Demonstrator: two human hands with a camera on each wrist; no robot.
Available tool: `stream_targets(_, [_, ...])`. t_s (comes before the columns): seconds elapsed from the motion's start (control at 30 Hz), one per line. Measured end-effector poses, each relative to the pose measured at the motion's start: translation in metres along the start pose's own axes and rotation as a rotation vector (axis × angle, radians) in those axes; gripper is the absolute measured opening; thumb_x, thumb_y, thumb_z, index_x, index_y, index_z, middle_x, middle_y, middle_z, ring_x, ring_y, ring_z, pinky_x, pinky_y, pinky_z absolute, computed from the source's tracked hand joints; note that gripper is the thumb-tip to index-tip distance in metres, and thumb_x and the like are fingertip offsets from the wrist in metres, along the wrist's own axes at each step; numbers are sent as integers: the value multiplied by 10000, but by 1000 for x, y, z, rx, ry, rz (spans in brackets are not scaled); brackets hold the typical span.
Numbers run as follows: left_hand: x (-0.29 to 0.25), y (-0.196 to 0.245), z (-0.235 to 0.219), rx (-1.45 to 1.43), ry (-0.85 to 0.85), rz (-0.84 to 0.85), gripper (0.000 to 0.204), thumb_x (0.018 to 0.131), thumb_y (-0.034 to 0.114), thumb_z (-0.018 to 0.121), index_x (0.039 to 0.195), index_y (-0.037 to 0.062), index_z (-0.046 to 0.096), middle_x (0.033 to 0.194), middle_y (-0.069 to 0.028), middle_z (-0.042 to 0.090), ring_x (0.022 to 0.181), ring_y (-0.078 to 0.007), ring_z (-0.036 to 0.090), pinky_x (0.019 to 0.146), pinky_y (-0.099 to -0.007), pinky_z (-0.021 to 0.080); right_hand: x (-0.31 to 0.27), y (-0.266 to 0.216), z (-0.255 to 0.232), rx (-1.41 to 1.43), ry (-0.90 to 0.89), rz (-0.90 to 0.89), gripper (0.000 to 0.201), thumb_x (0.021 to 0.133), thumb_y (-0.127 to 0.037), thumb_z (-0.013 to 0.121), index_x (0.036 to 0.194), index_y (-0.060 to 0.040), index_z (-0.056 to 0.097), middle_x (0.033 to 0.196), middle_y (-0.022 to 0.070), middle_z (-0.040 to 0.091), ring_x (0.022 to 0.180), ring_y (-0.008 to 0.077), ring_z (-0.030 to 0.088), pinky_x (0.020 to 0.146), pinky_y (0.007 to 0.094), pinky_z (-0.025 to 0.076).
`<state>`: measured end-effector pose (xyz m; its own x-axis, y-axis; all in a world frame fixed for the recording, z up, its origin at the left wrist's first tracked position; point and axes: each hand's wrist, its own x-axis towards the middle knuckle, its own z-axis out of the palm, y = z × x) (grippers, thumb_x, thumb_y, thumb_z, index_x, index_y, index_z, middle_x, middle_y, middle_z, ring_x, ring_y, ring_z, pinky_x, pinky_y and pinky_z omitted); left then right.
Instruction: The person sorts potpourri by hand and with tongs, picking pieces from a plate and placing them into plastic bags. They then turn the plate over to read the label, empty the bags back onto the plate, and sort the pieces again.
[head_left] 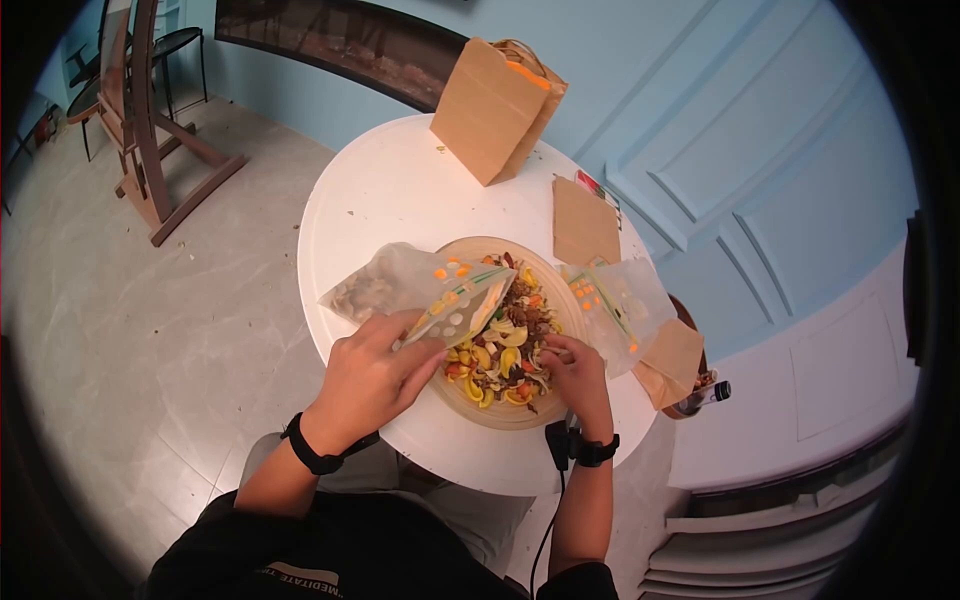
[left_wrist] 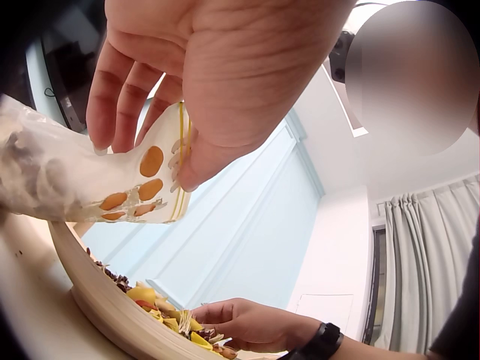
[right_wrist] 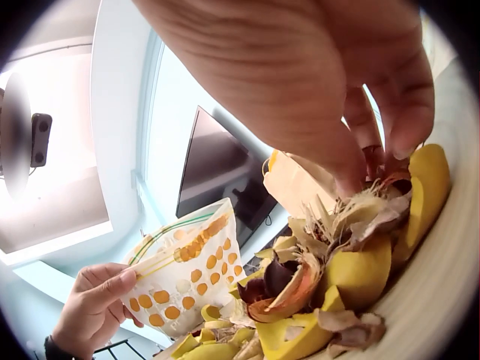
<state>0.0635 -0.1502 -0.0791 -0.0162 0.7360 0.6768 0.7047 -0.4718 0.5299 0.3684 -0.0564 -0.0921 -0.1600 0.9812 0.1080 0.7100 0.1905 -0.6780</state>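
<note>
A round wooden tray (head_left: 465, 410) holds a heap of dried petals and peels (head_left: 510, 360), yellow, orange and brown. My left hand (head_left: 368, 378) grips the edge of a translucent zip bag (head_left: 400, 285) with orange dots; its mouth leans over the tray's left side, and brownish pieces show inside. In the left wrist view the thumb of the left hand (left_wrist: 217, 82) lies on the bag's zip edge (left_wrist: 178, 161). My right hand (head_left: 580, 380) is at the heap's right side; in the right wrist view the fingertips of the right hand (right_wrist: 322, 97) pinch pale dried pieces (right_wrist: 360, 214).
A second zip bag (head_left: 625, 305) lies against the tray's right side, beside flat brown paper (head_left: 585, 222) and a folded paper bag (head_left: 672, 362). An upright paper bag (head_left: 495, 110) stands at the back of the white table (head_left: 370, 180). A dark-capped bottle (head_left: 718, 391) is at the right.
</note>
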Motion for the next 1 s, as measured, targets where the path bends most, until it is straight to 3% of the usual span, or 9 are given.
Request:
stream_targets(0.23, [-1, -1, -1, 7, 5, 0, 128, 811, 157, 802, 920, 92, 783, 1020, -95, 700, 779, -253, 657, 625, -362, 545, 2, 4, 2, -132, -35, -64, 251, 887, -83, 744, 1114, 16, 703, 862, 39, 705, 675, 92, 626, 618, 247, 504])
stream_targets(0.33, [-1, -2, 0, 6, 3, -2, 127, 812, 159, 802, 919, 94, 784, 1017, -95, 700, 782, -252, 657, 624, -361, 545, 2, -8, -1, 15, -53, 211, 242, 880, -96, 754, 1090, 13, 702, 831, 86, 732, 664, 118, 650, 627, 272, 525])
stream_targets(0.43, [-1, -2, -1, 6, -2, -2, 126, 813, 161, 801, 918, 94, 784, 1018, -95, 700, 784, -251, 657, 625, -361, 545, -1, -16, -6, 153, -19, 194, 212, 922, -114, 734, 1077, 22, 685, 918, 59, 708, 647, 98, 639, 554, 233, 466])
stream_targets(0.63, [-1, -1, -1, -2, -3, -5, 125, 811, 157, 799, 919, 95, 784, 1015, -95, 701, 786, -253, 659, 631, -360, 547, -1, -23, -10, 448, 78, 239, 247, 963, -147, 692, 1144, 5, 621, 933, 55, 719, 768, 110, 694, 550, 220, 483])
stream_targets(0.83, [-2, -1, 0, -6, 1, -2, 130, 804, 155, 799, 919, 98, 784, 1012, -101, 698, 783, -261, 664, 635, -361, 549, -6, -70, -5, 647, 72, 148, 237, 970, -144, 688, 1133, 18, 629, 956, 72, 740, 730, 75, 659, 556, 200, 491])
stream_targets(1.0, [1, 2, 1, 5, -5, 14, 130, 804, 158, 800, 922, 105, 784, 1015, -101, 695, 787, -262, 667, 636, -365, 551, 1, -110, 26, 534, -156, -30, 313, 950, -130, 711, 1193, 41, 615, 956, 77, 736, 738, 79, 651, 586, 208, 510])
